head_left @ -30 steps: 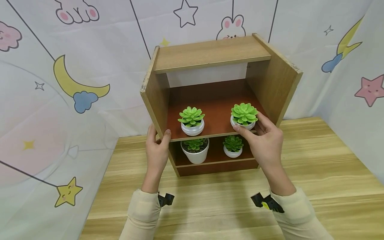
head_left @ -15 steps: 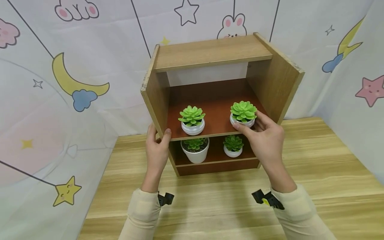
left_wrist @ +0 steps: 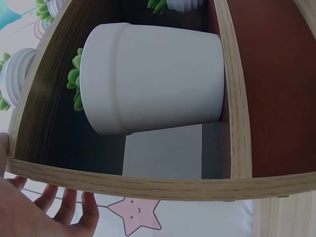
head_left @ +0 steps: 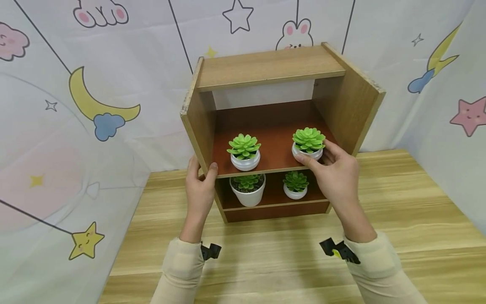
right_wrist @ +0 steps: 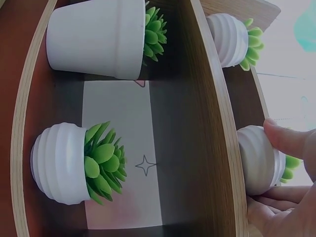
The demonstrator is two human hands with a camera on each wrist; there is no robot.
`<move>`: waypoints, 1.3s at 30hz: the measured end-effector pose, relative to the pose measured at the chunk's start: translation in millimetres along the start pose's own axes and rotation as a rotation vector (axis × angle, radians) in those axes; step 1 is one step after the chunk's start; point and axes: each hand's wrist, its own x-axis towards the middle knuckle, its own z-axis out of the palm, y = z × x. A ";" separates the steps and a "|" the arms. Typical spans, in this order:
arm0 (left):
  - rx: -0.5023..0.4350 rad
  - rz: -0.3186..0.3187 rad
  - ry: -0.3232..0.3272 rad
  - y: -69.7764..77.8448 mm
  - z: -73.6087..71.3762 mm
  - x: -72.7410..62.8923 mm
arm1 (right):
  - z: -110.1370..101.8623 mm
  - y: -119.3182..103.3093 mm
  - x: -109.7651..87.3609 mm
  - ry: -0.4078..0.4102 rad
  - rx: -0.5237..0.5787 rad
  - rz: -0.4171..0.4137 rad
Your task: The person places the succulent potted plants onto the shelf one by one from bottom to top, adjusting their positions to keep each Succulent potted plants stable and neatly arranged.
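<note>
A small wooden shelf unit stands on the table. My left hand holds its left side panel, thumb on the front edge and fingers along the outside. My right hand pinches the white ribbed pot of a bright green succulent at the right front of the upper board, with the thumb in front and fingers at its right side. In the right wrist view that pot touches the board's edge. A matching succulent stands at the left front of the same board.
On the lower board stand a larger white pot with a succulent and a small ribbed pot with another. The shelf's right panel rises beside my right hand. A printed cloth hangs behind the wooden table.
My right hand has shifted the succulent slightly back and left on the upper board. My left hand keeps its hold on the side panel, and the head view has moved a little.
</note>
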 end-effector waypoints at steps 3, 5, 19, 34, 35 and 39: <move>0.002 -0.003 -0.002 0.6 0.0 0.1 | -0.2 -0.8 0.6 -0.002 -0.010 0.006; 0.002 -0.005 -0.002 -0.1 -0.1 0.3 | -0.4 -1.2 1.1 -0.005 -0.024 0.014; -0.007 0.009 -0.003 -39.0 -2.7 5.2 | -2.6 -4.1 1.3 -0.050 -0.061 0.037; -0.007 -0.024 -0.006 -33.4 -1.8 4.2 | -7.2 -1.9 -1.9 -0.065 -0.123 0.051; -0.004 -0.026 -0.006 -28.3 -1.5 3.6 | -7.9 -1.9 -2.3 -0.067 -0.123 0.056; 0.011 -0.033 -0.006 -9.2 -0.1 0.8 | -11.5 -2.5 -5.2 -0.066 -0.111 0.064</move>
